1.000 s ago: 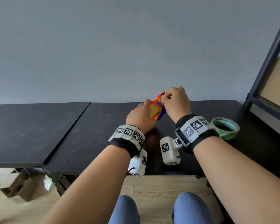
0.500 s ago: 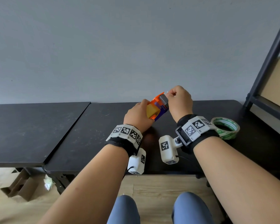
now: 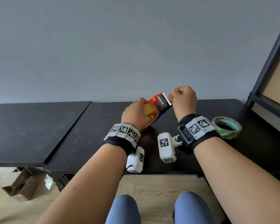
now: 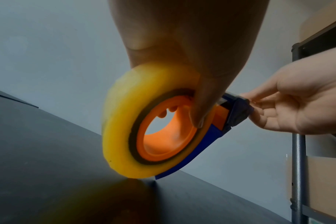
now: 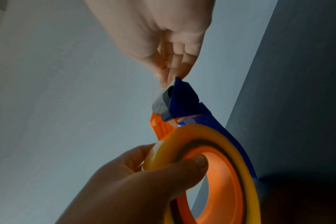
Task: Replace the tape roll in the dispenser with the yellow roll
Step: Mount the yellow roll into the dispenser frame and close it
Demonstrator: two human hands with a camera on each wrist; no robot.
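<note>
The orange and blue tape dispenser (image 3: 158,105) is held tilted just above the black table, its lower edge close to the top. The yellow roll (image 3: 147,109) sits on its orange hub (image 4: 163,148). My left hand (image 3: 137,114) grips roll and dispenser, with the thumb (image 4: 197,106) hooked into the hub and the fingers round the yellow roll (image 5: 240,159). My right hand (image 3: 183,98) pinches the tape's loose end at the dispenser's cutter end, beside the grey roller (image 3: 162,101). The pinching fingertips (image 5: 168,75) touch the blue tip (image 5: 182,94).
A clear tape roll with green print (image 3: 227,127) lies flat on the table (image 3: 90,131) to the right of my right wrist. A dark shelf frame (image 3: 268,62) stands at the right edge. A second black table (image 3: 31,126) adjoins on the left.
My right hand has drawn up and to the right off the dispenser's front end, baring the grey roller. The left hand has tilted the dispenser slightly.
</note>
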